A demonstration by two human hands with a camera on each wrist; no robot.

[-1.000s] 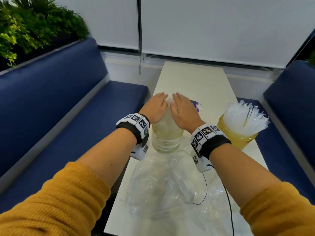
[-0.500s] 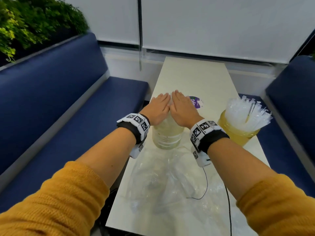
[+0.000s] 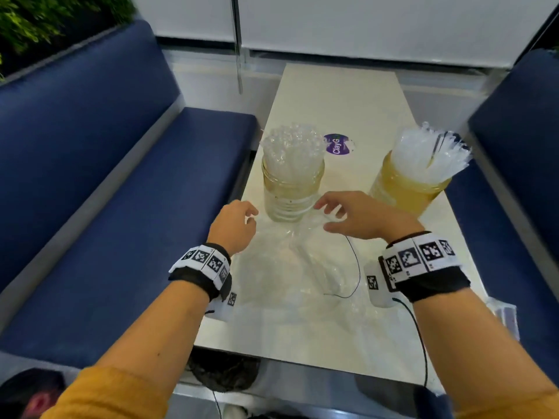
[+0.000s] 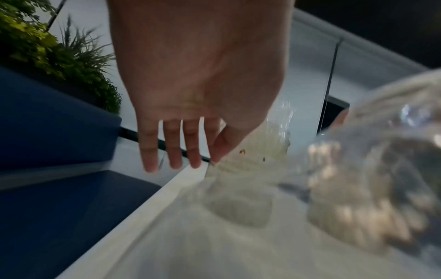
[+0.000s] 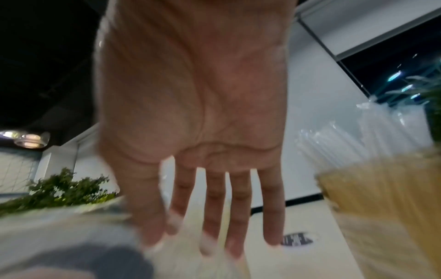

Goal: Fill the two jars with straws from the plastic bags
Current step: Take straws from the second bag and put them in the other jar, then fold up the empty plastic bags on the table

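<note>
A clear jar (image 3: 291, 189) packed with upright clear straws (image 3: 290, 143) stands on the white table (image 3: 341, 95). To its right is an amber jar (image 3: 405, 189) full of wrapped white straws (image 3: 432, 155). Empty clear plastic bags (image 3: 302, 267) lie crumpled on the table in front of the jars. My left hand (image 3: 239, 219) hovers just left of the clear jar's base, fingers relaxed, holding nothing. My right hand (image 3: 354, 216) hovers just right of that base, over the bags, fingers spread and empty. The left wrist view shows the clear jar (image 4: 253, 151) beyond straight fingers (image 4: 174, 143); the right wrist view shows the amber jar (image 5: 386, 207).
Blue benches (image 3: 127, 182) flank the narrow table on both sides. A purple round sticker (image 3: 337, 143) lies behind the clear jar. A thin black cable (image 3: 357, 267) runs from my right wristband across the bags. Plants (image 3: 45, 19) stand behind the left bench.
Both hands have lifted off the top of the straws in the clear jar and dropped back toward me to either side of its base. The straw tops are now uncovered.
</note>
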